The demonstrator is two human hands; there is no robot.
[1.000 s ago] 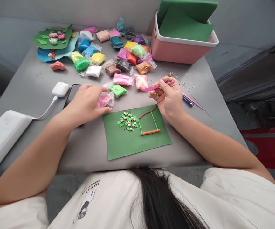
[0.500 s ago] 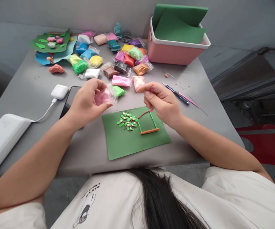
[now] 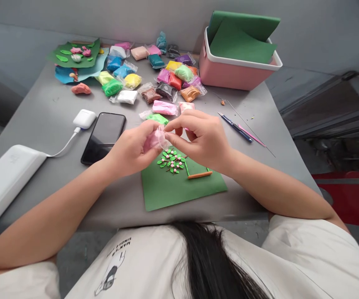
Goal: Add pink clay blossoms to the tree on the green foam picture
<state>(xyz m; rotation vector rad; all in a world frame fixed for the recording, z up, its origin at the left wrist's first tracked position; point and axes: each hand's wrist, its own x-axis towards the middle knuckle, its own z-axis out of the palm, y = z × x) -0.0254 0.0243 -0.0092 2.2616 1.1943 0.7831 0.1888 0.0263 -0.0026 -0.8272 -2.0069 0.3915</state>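
Note:
My left hand (image 3: 132,147) is closed around a clear packet of pink clay (image 3: 155,140), held above the table. The thumb and forefinger of my right hand (image 3: 202,139) pinch the packet's open edge, and a bit of pink shows among its curled fingers. Below both hands lies a green sheet (image 3: 179,193). It bears a clay tree (image 3: 172,161) with green leaves and pale pink balls, beside a frame of green strips with an orange bar (image 3: 199,175) at its bottom. My right hand hides the frame's upper part.
Many coloured clay packets (image 3: 112,87) lie at the back. A pink box (image 3: 232,72) holds green sheets. At left are a phone (image 3: 104,137), a white power bank (image 3: 14,178) and an earphone case (image 3: 84,119); pens (image 3: 235,127) lie at right.
Both hands have come together over the green sheet, and my right fingers now touch the packet. More of the phone shows. The whole view has shifted slightly.

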